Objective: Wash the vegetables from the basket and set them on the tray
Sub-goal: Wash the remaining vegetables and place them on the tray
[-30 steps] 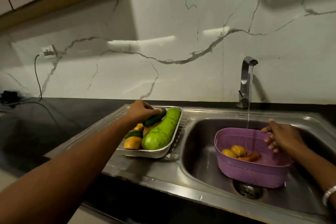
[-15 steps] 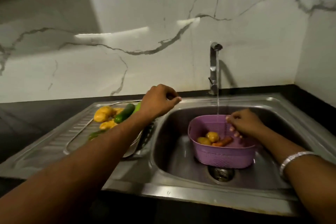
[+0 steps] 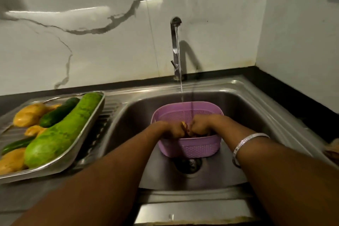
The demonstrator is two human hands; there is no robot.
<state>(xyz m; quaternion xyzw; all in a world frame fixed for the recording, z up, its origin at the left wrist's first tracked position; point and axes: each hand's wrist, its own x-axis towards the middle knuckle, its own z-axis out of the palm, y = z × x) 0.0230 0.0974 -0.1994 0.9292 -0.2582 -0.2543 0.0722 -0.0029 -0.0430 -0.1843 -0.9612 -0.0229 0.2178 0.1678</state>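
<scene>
Head view, hands: both are down inside the purple basket (image 3: 190, 147); the left hand (image 3: 172, 131) and right hand (image 3: 200, 128) sit knuckle to knuckle with fingers curled downward.
Left hand grip: curled against a yellow vegetable (image 3: 183, 125), only a sliver of which peeks out between the two hands; it looks like a hold, though the fingertips are out of sight.
Right hand grip: fingers bent down into the basket, but what they close on, I cannot tell.
Basket: standing in the sink (image 3: 238, 108), just behind the drain (image 3: 189, 164).
Water: the tap (image 3: 175, 46) is running, and the stream (image 3: 181, 88) lands at the basket's far rim, beyond the hands.
Tray: the steel tray (image 3: 88, 130) sits on the drainboard to the left, already carrying a big green gourd (image 3: 62, 134), a dark cucumber (image 3: 58, 112) and yellow pieces (image 3: 29, 114).
Doing it well: I'd say lift the piece back under the stream rather than rub it low in the basket, turn it to rinse all sides, then let it drip before crossing to the tray.
Room on tray: crowded, so pick a gap near the front edge.
Hidden: the basket's contents are covered by the hands; how many pieces remain is unclear.
Blurred: hands and vegetable are smeared, fingers indistinct.
Cut off: the tray's left end runs out of frame, and something at the right edge is too cropped to name.
</scene>
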